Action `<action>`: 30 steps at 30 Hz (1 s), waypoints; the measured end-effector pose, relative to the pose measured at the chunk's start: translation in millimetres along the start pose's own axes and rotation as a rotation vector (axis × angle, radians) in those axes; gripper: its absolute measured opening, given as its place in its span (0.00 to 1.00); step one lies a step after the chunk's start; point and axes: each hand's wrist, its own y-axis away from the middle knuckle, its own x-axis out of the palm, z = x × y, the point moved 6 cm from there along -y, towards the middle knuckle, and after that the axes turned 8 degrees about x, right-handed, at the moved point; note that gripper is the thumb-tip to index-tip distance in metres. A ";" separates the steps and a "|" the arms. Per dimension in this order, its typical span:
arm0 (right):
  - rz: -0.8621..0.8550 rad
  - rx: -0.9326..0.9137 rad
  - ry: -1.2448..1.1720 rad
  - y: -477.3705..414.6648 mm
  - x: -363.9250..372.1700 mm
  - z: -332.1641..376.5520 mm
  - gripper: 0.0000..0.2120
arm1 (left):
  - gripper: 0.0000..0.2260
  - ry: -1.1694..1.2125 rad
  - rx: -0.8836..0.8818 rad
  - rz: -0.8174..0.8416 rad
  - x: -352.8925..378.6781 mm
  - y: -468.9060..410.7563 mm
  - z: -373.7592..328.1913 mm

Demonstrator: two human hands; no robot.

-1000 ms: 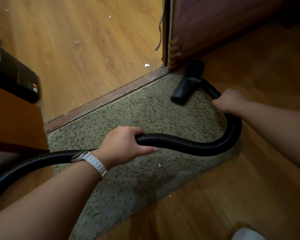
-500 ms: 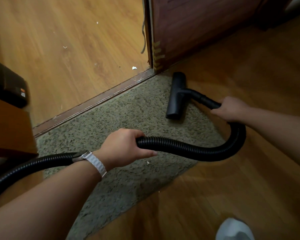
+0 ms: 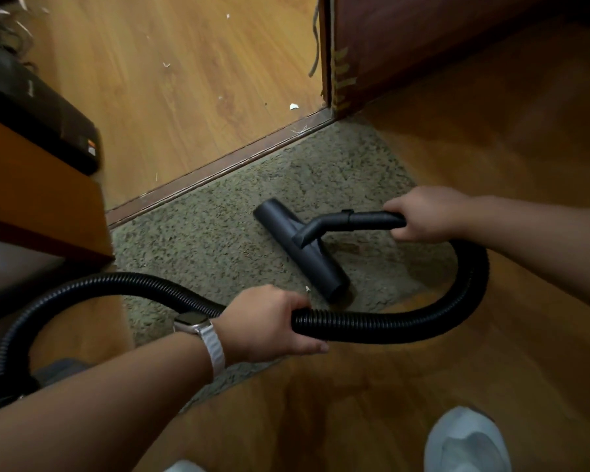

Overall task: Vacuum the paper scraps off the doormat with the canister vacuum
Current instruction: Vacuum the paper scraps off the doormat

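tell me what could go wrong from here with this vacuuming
1. The paper scrap lies just off the near end of the nozzle, so a pass may miss it.
2. The hose loops wide between the left hand and right hand; it could drag across the doormat and flick scraps onto the wood floor.

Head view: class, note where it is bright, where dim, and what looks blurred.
Head view: wooden floor beyond the threshold brightly lit; doormat and near floor dimmer; nozzle throws a dark shadow on the mat; black box at the left edge looks smeared.
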 end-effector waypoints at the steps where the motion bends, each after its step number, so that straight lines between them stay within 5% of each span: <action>1: -0.002 -0.020 0.031 2.8 3.0 5.5 0.03 | 0.25 -0.001 0.007 0.001 5.1 2.6 -1.1; 14: 0.018 -0.190 0.295 8.0 31.0 68.5 0.04 | 0.20 0.059 0.035 -0.014 25.3 35.3 13.7; 24: -0.044 0.022 0.184 4.4 3.3 26.8 0.05 | 0.24 0.130 -0.043 -0.069 27.6 36.8 17.1; 30: -0.041 -0.077 0.300 13.3 16.0 48.1 0.06 | 0.22 0.086 -0.019 -0.089 25.6 36.2 14.9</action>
